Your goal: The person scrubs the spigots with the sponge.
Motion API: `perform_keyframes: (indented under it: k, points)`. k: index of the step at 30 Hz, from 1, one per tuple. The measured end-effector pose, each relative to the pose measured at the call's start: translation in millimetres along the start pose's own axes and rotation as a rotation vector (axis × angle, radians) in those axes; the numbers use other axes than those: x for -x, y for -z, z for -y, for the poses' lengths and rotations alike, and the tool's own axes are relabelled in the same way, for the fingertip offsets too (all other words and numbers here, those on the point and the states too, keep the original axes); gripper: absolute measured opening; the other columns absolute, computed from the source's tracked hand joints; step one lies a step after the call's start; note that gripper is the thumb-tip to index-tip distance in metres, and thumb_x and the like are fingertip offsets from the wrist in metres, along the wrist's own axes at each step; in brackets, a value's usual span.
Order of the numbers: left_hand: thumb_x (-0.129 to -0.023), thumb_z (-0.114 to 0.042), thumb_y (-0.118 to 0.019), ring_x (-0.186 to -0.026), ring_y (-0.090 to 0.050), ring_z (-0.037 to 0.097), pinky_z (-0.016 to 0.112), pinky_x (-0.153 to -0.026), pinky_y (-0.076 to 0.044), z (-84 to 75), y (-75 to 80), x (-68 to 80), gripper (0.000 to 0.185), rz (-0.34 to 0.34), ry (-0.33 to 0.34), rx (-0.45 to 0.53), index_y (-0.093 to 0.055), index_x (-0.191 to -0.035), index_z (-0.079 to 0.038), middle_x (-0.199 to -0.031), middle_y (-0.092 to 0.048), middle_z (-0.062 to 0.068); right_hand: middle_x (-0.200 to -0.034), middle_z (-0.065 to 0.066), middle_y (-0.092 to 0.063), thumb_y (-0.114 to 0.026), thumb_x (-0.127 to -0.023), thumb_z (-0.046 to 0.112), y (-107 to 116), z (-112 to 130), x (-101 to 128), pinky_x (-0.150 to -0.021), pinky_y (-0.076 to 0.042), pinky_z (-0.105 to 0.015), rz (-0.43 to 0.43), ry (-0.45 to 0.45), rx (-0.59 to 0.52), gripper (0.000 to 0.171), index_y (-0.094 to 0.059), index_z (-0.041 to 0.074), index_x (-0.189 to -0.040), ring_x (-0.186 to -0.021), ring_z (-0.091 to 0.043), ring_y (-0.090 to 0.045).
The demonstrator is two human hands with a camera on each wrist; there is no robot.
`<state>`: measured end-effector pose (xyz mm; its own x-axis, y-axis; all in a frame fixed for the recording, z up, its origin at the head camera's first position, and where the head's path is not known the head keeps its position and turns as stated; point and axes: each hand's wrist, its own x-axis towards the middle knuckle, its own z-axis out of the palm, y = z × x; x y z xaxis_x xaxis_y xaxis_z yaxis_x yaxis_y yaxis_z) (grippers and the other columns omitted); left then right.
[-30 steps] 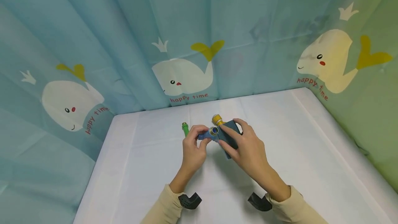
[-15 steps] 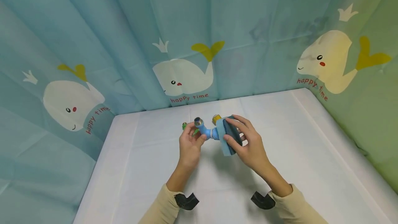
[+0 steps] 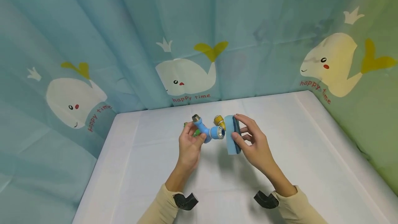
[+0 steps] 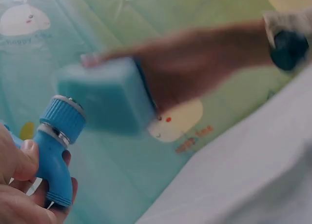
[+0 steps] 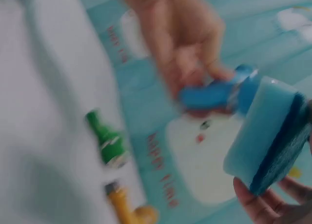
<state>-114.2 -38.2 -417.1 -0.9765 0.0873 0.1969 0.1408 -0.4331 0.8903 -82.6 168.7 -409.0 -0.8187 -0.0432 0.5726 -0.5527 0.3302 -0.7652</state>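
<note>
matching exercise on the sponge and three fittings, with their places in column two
1. sponge
2. blue fitting
3. green fitting
4. yellow fitting

A. on the table, head view: partly behind the left hand
B. in the right hand
C. on the table, head view: left of the sponge
D. in the left hand

1-B, 2-D, 3-A, 4-C

In the head view the left forearm (image 3: pixel 176 182) slants up and rightward from the bottom edge, the right forearm (image 3: pixel 277 177) up and leftward. Below the middle, the left hand (image 3: pixel 189 148) grips between thumb and fingers; the right hand (image 3: pixel 258 147), apart from it, grips likewise.
</note>
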Motion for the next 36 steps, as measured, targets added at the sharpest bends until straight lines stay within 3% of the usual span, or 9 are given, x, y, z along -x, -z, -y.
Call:
perform_keyframes:
  k: [4,7,11,15,19,24,30,36]
  points:
    - [-0.092,0.020,-0.060,-0.097,-0.065,0.017,0.026,-0.090,-0.057,0.2,1.3,-0.6,0.043,0.044,0.005,-0.001,-0.050,-0.132,0.007,-0.115,-0.058,0.010,-0.150,-0.012,-0.052,-0.077,-0.087,-0.002,5,3,-4,-0.073,-0.058,-0.026,0.045,0.079,0.084,0.060,-0.060,0.012,-0.143,-0.106,-0.025,-0.064]
    - [-0.092,0.021,-0.058,-0.096,-0.065,0.016,0.025,-0.089,-0.057,0.3,2.4,0.1,0.044,0.039,0.027,0.004,-0.049,-0.132,0.008,-0.115,-0.058,0.011,-0.147,-0.013,-0.054,-0.080,-0.085,0.001,8,2,-6,-0.070,-0.056,-0.028,0.043,0.094,0.181,0.060,-0.063,0.015,-0.141,-0.107,-0.026,-0.064]
    - [-0.094,0.020,-0.058,-0.098,-0.064,0.015,0.024,-0.088,-0.057,0.4,2.5,-1.1,0.044,0.031,0.064,0.018,-0.047,-0.134,0.008,-0.118,-0.056,0.016,-0.147,-0.012,-0.054,-0.081,-0.084,0.000,9,2,-8,-0.070,-0.057,-0.027,0.031,0.117,0.165,0.059,-0.065,0.014,-0.139,-0.101,-0.026,-0.066]
    - [-0.095,0.017,-0.058,-0.097,-0.065,0.015,0.024,-0.084,-0.057,1.2,1.6,-3.9,0.043,0.019,0.092,0.011,-0.045,-0.136,0.012,-0.120,-0.056,0.018,-0.148,-0.014,-0.052,-0.082,-0.084,0.004,7,1,-10,-0.070,-0.058,-0.031,0.057,0.146,0.195,0.059,-0.064,0.014,-0.140,-0.109,-0.028,-0.065]
    - [-0.097,0.015,-0.057,-0.091,-0.069,0.017,0.031,-0.083,-0.061,3.9,1.2,-5.2,0.042,-0.025,0.166,0.012,-0.046,-0.136,0.012,-0.118,-0.059,0.015,-0.146,-0.014,-0.054,-0.082,-0.082,0.002,7,-6,-6,-0.067,-0.058,-0.030,0.018,0.120,0.228,0.060,-0.065,0.015,-0.139,-0.108,-0.027,-0.064]
    - [-0.099,0.010,-0.058,-0.090,-0.068,0.019,0.042,-0.084,-0.062,8.2,-5.3,-9.7,0.042,0.006,0.233,0.077,-0.044,-0.139,0.009,-0.117,-0.059,0.015,-0.148,-0.015,-0.053,-0.081,-0.084,0.002,12,-11,-1,-0.070,-0.059,-0.030,0.021,0.131,0.201,0.060,-0.063,0.013,-0.140,-0.103,-0.029,-0.065]
    - [-0.098,0.010,-0.060,-0.093,-0.069,0.021,0.044,-0.083,-0.062,26.5,-19.6,-17.4,0.041,0.015,0.273,0.070,-0.049,-0.137,0.010,-0.121,-0.061,0.023,-0.145,-0.016,-0.055,-0.079,-0.084,-0.005,48,-29,8,-0.073,-0.053,-0.013,-0.016,0.010,0.256,0.061,-0.063,0.013,-0.140,-0.094,-0.017,-0.064]
    - [-0.090,0.008,-0.073,-0.084,-0.074,0.025,0.042,-0.075,-0.064,55.9,-44.7,-36.9,0.045,-0.058,0.269,-0.088,-0.062,-0.133,0.001,-0.111,-0.068,0.017,-0.145,-0.015,-0.054,-0.076,-0.085,-0.011,93,-44,28,-0.074,-0.050,-0.005,-0.072,-0.093,0.259,0.062,-0.061,0.007,-0.143,-0.093,-0.001,-0.058]
